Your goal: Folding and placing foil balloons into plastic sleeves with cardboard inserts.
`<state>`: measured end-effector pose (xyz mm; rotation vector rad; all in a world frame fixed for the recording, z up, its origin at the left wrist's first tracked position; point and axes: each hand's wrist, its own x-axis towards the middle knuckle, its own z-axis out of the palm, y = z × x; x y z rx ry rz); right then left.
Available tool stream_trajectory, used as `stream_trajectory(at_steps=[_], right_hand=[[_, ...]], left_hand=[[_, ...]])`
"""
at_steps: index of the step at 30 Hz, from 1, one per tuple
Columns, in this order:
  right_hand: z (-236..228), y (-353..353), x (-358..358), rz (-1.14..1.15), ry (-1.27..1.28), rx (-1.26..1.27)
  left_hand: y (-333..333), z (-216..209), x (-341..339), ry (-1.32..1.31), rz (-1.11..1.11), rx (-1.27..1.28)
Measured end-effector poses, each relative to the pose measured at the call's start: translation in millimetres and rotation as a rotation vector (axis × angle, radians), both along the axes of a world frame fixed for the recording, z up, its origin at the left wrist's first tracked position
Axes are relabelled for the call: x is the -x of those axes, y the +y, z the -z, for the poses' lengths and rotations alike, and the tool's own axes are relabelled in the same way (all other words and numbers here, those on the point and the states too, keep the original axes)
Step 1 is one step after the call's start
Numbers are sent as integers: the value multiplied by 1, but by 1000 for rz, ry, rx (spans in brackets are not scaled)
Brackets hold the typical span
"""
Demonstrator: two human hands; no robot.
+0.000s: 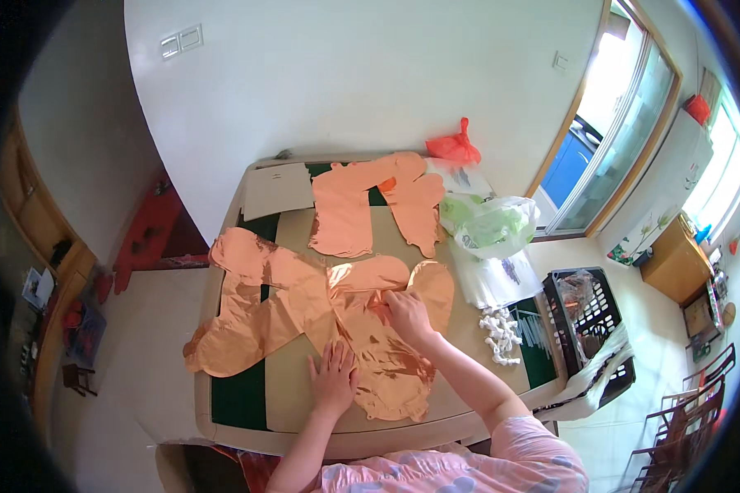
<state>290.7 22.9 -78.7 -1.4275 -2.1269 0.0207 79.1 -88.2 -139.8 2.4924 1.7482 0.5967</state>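
Observation:
A flat, uninflated rose-gold foil balloon (386,361) lies creased and shiny at the near side of the table. My left hand (335,380) rests flat on its left edge, fingers stretched out. My right hand (408,316) is closed at the balloon's upper part, its fingers bent down onto the foil; the fingertips and whatever they pinch are hidden. Beside my left hand, another flat foil balloon (292,304) spreads leftward and touches the near one. Farther back lies a third flat foil balloon (343,215).
The table (304,403) has a green and tan top. Grey cardboard (278,189) and a red plastic bag (455,148) sit at the back. On the right are a white-green plastic bag (489,226), clear sleeves (497,283), white bundles (500,335), thin sticks (534,333) and a black crate (555,308).

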Motion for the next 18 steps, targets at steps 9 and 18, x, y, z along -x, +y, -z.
stream_trajectory(at_steps=[9,18], right_hand=[[12,-14,-23,378,157,345],[38,-28,-35,325,-28,-15]], left_hand=[[-2,-2,0,-27,-5,17],[-1,-5,1,-33,-7,20]])
